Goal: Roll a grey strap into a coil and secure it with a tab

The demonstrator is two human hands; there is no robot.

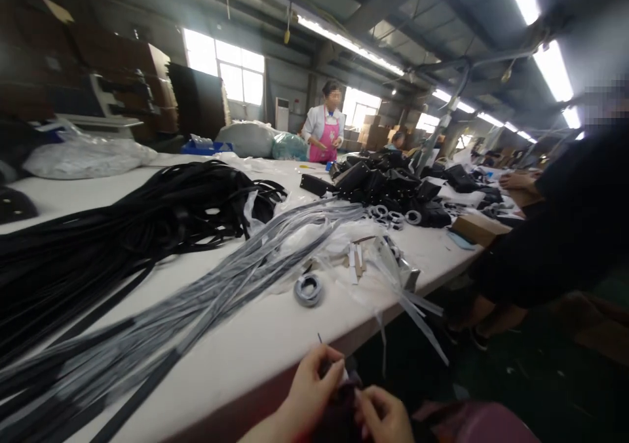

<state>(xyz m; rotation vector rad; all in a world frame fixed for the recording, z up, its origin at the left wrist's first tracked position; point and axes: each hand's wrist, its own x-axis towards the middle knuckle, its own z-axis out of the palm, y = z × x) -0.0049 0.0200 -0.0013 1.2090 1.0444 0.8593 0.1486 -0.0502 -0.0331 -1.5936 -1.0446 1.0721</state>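
Observation:
Close to my body, just off the table's front edge, my left hand (317, 385) is pinched closed, thumb against fingers. A thin dark end pokes up above its fingertips. My right hand (386, 417) is closed beside it, lower and to the right. Between the two is something small and dark with a whitish bit; its kind is hidden by the fingers and the dim light. On the table beyond my hands lies a grey coiled roll (308, 290). Long grey strips in clear plastic (211, 292) run across the table to its left.
A heap of black straps (162, 213) covers the table's left. Black cases (368, 181) and grey rings (413, 217) pile farther back, near a cardboard box (479, 230). A person in a pink apron (324, 135) stands across the table; another person in dark clothes (555, 233) is at right.

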